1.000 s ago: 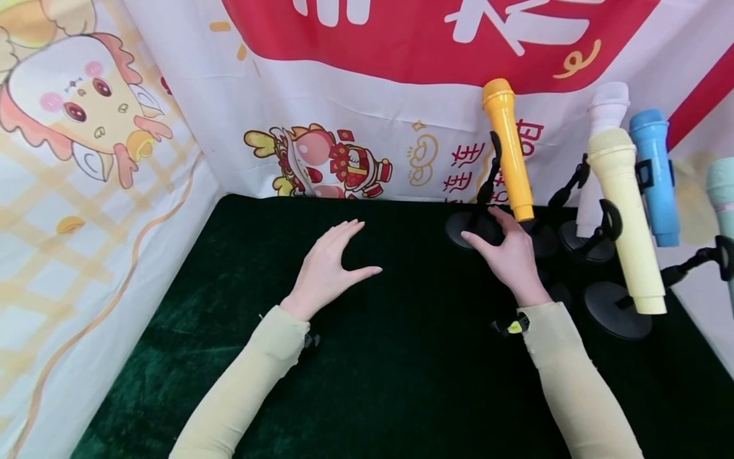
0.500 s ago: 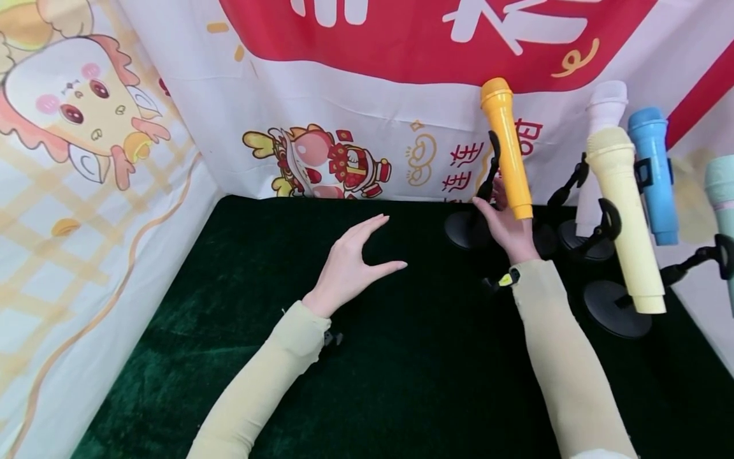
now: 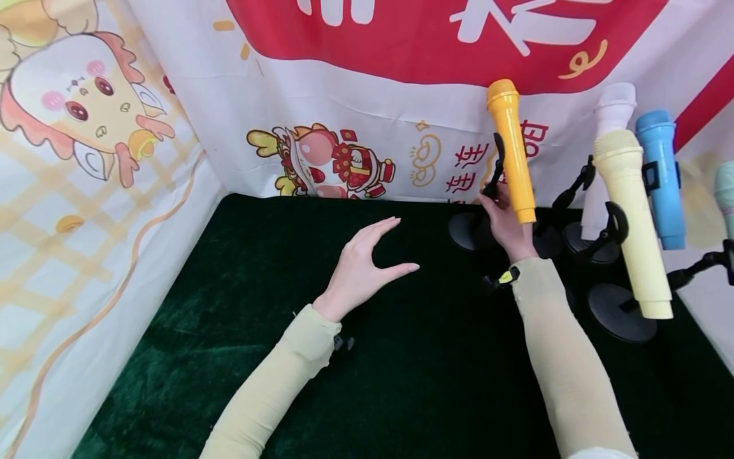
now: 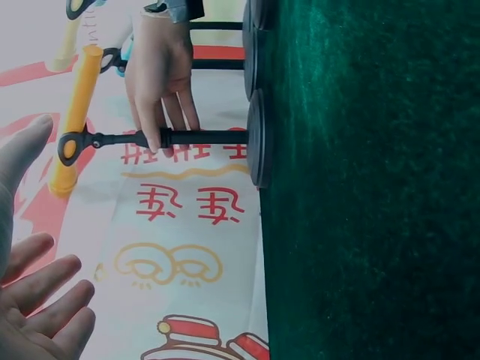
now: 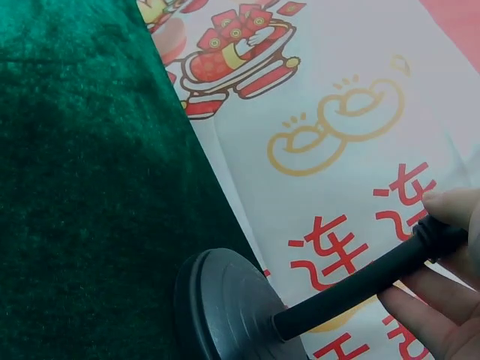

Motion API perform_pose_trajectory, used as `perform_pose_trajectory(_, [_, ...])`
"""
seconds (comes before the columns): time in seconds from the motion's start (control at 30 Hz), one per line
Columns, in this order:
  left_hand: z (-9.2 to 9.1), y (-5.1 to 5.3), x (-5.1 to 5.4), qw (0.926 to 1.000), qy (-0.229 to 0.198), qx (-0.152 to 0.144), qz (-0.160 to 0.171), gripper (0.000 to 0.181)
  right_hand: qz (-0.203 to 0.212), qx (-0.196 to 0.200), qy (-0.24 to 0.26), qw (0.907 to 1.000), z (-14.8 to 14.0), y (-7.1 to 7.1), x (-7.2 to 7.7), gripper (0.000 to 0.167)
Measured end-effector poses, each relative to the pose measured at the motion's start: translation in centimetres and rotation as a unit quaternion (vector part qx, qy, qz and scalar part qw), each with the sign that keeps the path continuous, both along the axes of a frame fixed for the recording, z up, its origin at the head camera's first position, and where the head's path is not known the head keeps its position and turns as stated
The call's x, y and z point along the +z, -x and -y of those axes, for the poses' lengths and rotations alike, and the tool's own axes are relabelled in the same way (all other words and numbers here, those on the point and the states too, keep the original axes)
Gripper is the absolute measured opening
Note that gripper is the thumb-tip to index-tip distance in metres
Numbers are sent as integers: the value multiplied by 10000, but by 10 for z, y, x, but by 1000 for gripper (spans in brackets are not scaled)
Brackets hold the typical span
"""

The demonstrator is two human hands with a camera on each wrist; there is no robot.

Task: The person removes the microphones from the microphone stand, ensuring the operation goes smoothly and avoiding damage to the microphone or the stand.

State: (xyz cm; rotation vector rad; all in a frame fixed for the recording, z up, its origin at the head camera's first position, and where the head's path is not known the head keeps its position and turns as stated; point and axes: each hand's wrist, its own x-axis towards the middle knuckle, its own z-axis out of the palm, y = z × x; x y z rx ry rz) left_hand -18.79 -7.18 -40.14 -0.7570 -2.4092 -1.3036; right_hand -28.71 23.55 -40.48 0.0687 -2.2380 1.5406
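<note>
The right hand point(image 3: 509, 233) grips the stand point(image 4: 214, 137) holding the yellow mic point(image 3: 512, 159) near the back of the surface point(image 3: 413, 382), the left hand point(image 3: 360, 271) being empty, so any move should probably be slow and upright, lest the top-heavy load tip.

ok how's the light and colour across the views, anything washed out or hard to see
Head: bright backdrop, but the dark cloth almost swallows the stand base; left wrist: hazy and washed out toward the upper left; right wrist: backdrop pale, cloth tinted teal, right hand cut off by the edge.
</note>
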Motion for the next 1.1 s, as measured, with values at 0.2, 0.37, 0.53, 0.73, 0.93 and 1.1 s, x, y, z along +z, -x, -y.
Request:
perform_pose_trajectory(0.2, [-1, 1, 7, 9994, -350, -71, 11, 76, 325, -192, 255, 9990, 5, -15, 11, 46])
perform_pose_trajectory(0.37, [0, 2, 14, 9990, -446, -58, -35, 75, 338, -108, -166, 9992, 16, -28, 18, 38])
perform_pose_trajectory(0.53, [1, 0, 19, 9989, -459, -24, -123, 74, 252, 82, -198, 9995, 25, -37, 17, 42])
perform_pose_trajectory(0.73, [2, -2, 24, 9982, -567, 14, -210, 73, -62, 114, -706, 9974, 32, -40, 8, 44])
perform_pose_trajectory(0.93, [1, -8, 32, 9971, -677, -68, -335, 72, -518, 410, -881, 9939, 45, -52, 11, 36])
perform_pose_trajectory(1.1, [-2, -13, 39, 9956, -731, -219, -544, 73, -872, 809, -872, 9891, 55, -60, 11, 26])
